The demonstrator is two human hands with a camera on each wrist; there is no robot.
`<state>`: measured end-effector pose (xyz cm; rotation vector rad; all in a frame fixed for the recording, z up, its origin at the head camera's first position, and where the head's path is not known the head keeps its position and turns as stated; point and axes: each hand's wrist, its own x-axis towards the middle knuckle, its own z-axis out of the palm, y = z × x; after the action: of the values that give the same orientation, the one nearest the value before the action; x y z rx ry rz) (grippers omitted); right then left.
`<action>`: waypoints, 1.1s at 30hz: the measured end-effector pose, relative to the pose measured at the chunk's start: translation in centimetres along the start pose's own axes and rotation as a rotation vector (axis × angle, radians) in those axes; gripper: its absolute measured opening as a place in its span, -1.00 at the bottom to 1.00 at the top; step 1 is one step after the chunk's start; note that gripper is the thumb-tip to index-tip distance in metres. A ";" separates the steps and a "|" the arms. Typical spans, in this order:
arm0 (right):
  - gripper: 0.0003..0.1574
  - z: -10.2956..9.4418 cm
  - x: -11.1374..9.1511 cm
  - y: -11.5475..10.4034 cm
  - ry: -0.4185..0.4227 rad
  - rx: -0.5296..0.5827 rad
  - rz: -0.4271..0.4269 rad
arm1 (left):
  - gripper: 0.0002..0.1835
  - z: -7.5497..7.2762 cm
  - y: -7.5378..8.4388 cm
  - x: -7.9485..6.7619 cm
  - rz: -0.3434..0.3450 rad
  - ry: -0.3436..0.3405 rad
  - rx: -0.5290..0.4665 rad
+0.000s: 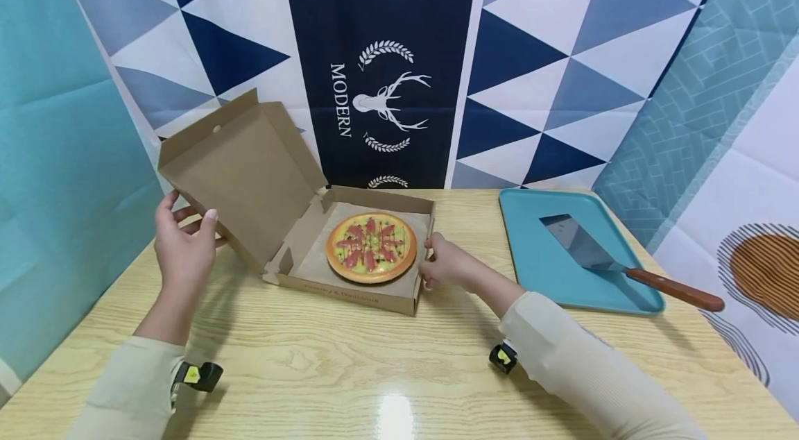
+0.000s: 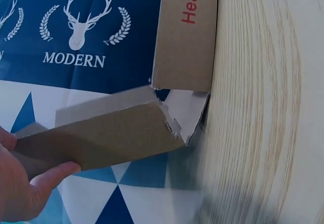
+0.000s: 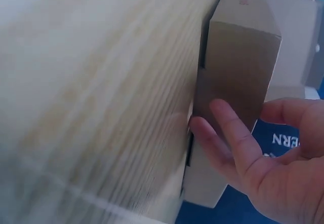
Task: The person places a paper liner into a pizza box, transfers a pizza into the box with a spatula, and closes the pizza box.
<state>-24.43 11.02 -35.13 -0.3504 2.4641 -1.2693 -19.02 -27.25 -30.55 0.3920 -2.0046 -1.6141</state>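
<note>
A cardboard pizza box [image 1: 365, 295] stands on the table with its lid [image 1: 246, 169] raised and tilted back to the left. Inside, on a paper liner, lies a round pizza [image 1: 371, 247] with red topping pieces. My left hand [image 1: 184, 246] grips the lid's outer edge, its thumb along the lid's side flap [image 2: 101, 138] in the left wrist view. At the box's right wall, my right hand [image 1: 446, 261] holds on with one digit at the top rim and two fingertips [image 3: 223, 110] against the outer face [image 3: 240, 72].
On the right a blue tray [image 1: 530, 246] carries a pizza server [image 1: 580, 243], whose wooden handle [image 1: 674, 289] sticks out past the tray's edge. Patterned cloth [image 1: 381, 65] hangs behind the wooden table [image 1: 299, 364].
</note>
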 end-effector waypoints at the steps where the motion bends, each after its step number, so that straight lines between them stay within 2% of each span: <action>1: -0.44 0.0 -0.3 0.0 -0.001 -0.020 -0.002 | -0.29 0.0 0.0 0.0 0.008 -0.007 0.000; 9: -0.50 0.7 -2.8 -0.3 -0.005 -0.080 -0.002 | -0.29 0.3 -0.4 0.6 0.068 -0.075 -0.017; 18: -0.65 1.6 -5.2 -0.3 -0.034 -0.130 -0.092 | -0.30 0.7 -1.0 1.1 0.150 -0.135 -0.034; 21: -0.64 1.6 -5.8 -0.3 -0.052 -0.168 -0.120 | -0.30 0.7 -1.1 1.3 0.177 -0.160 -0.021; 23: -0.56 1.4 -6.1 -0.4 -0.044 -0.212 -0.122 | -0.31 0.7 -1.2 1.4 0.191 -0.170 -0.011; 26: -0.53 0.7 -6.3 -0.6 0.004 -0.321 -0.136 | -0.32 0.7 -1.2 1.4 0.199 -0.179 0.006; 28: -0.62 -0.2 -5.9 -0.6 0.071 -0.398 -0.168 | -0.32 0.7 -1.2 1.4 0.203 -0.185 0.012; 31: -0.78 -2.1 -4.6 0.0 0.232 -0.465 -0.252 | -0.32 0.7 -1.2 1.3 0.211 -0.192 0.019; 33: -0.78 -3.3 -3.3 0.7 0.343 -0.458 -0.282 | -0.33 0.8 -1.1 1.2 0.216 -0.199 0.020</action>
<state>-22.87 15.06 -33.25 -0.6626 3.0886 -0.9034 -20.59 -27.54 -31.45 0.0191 -2.1274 -1.5482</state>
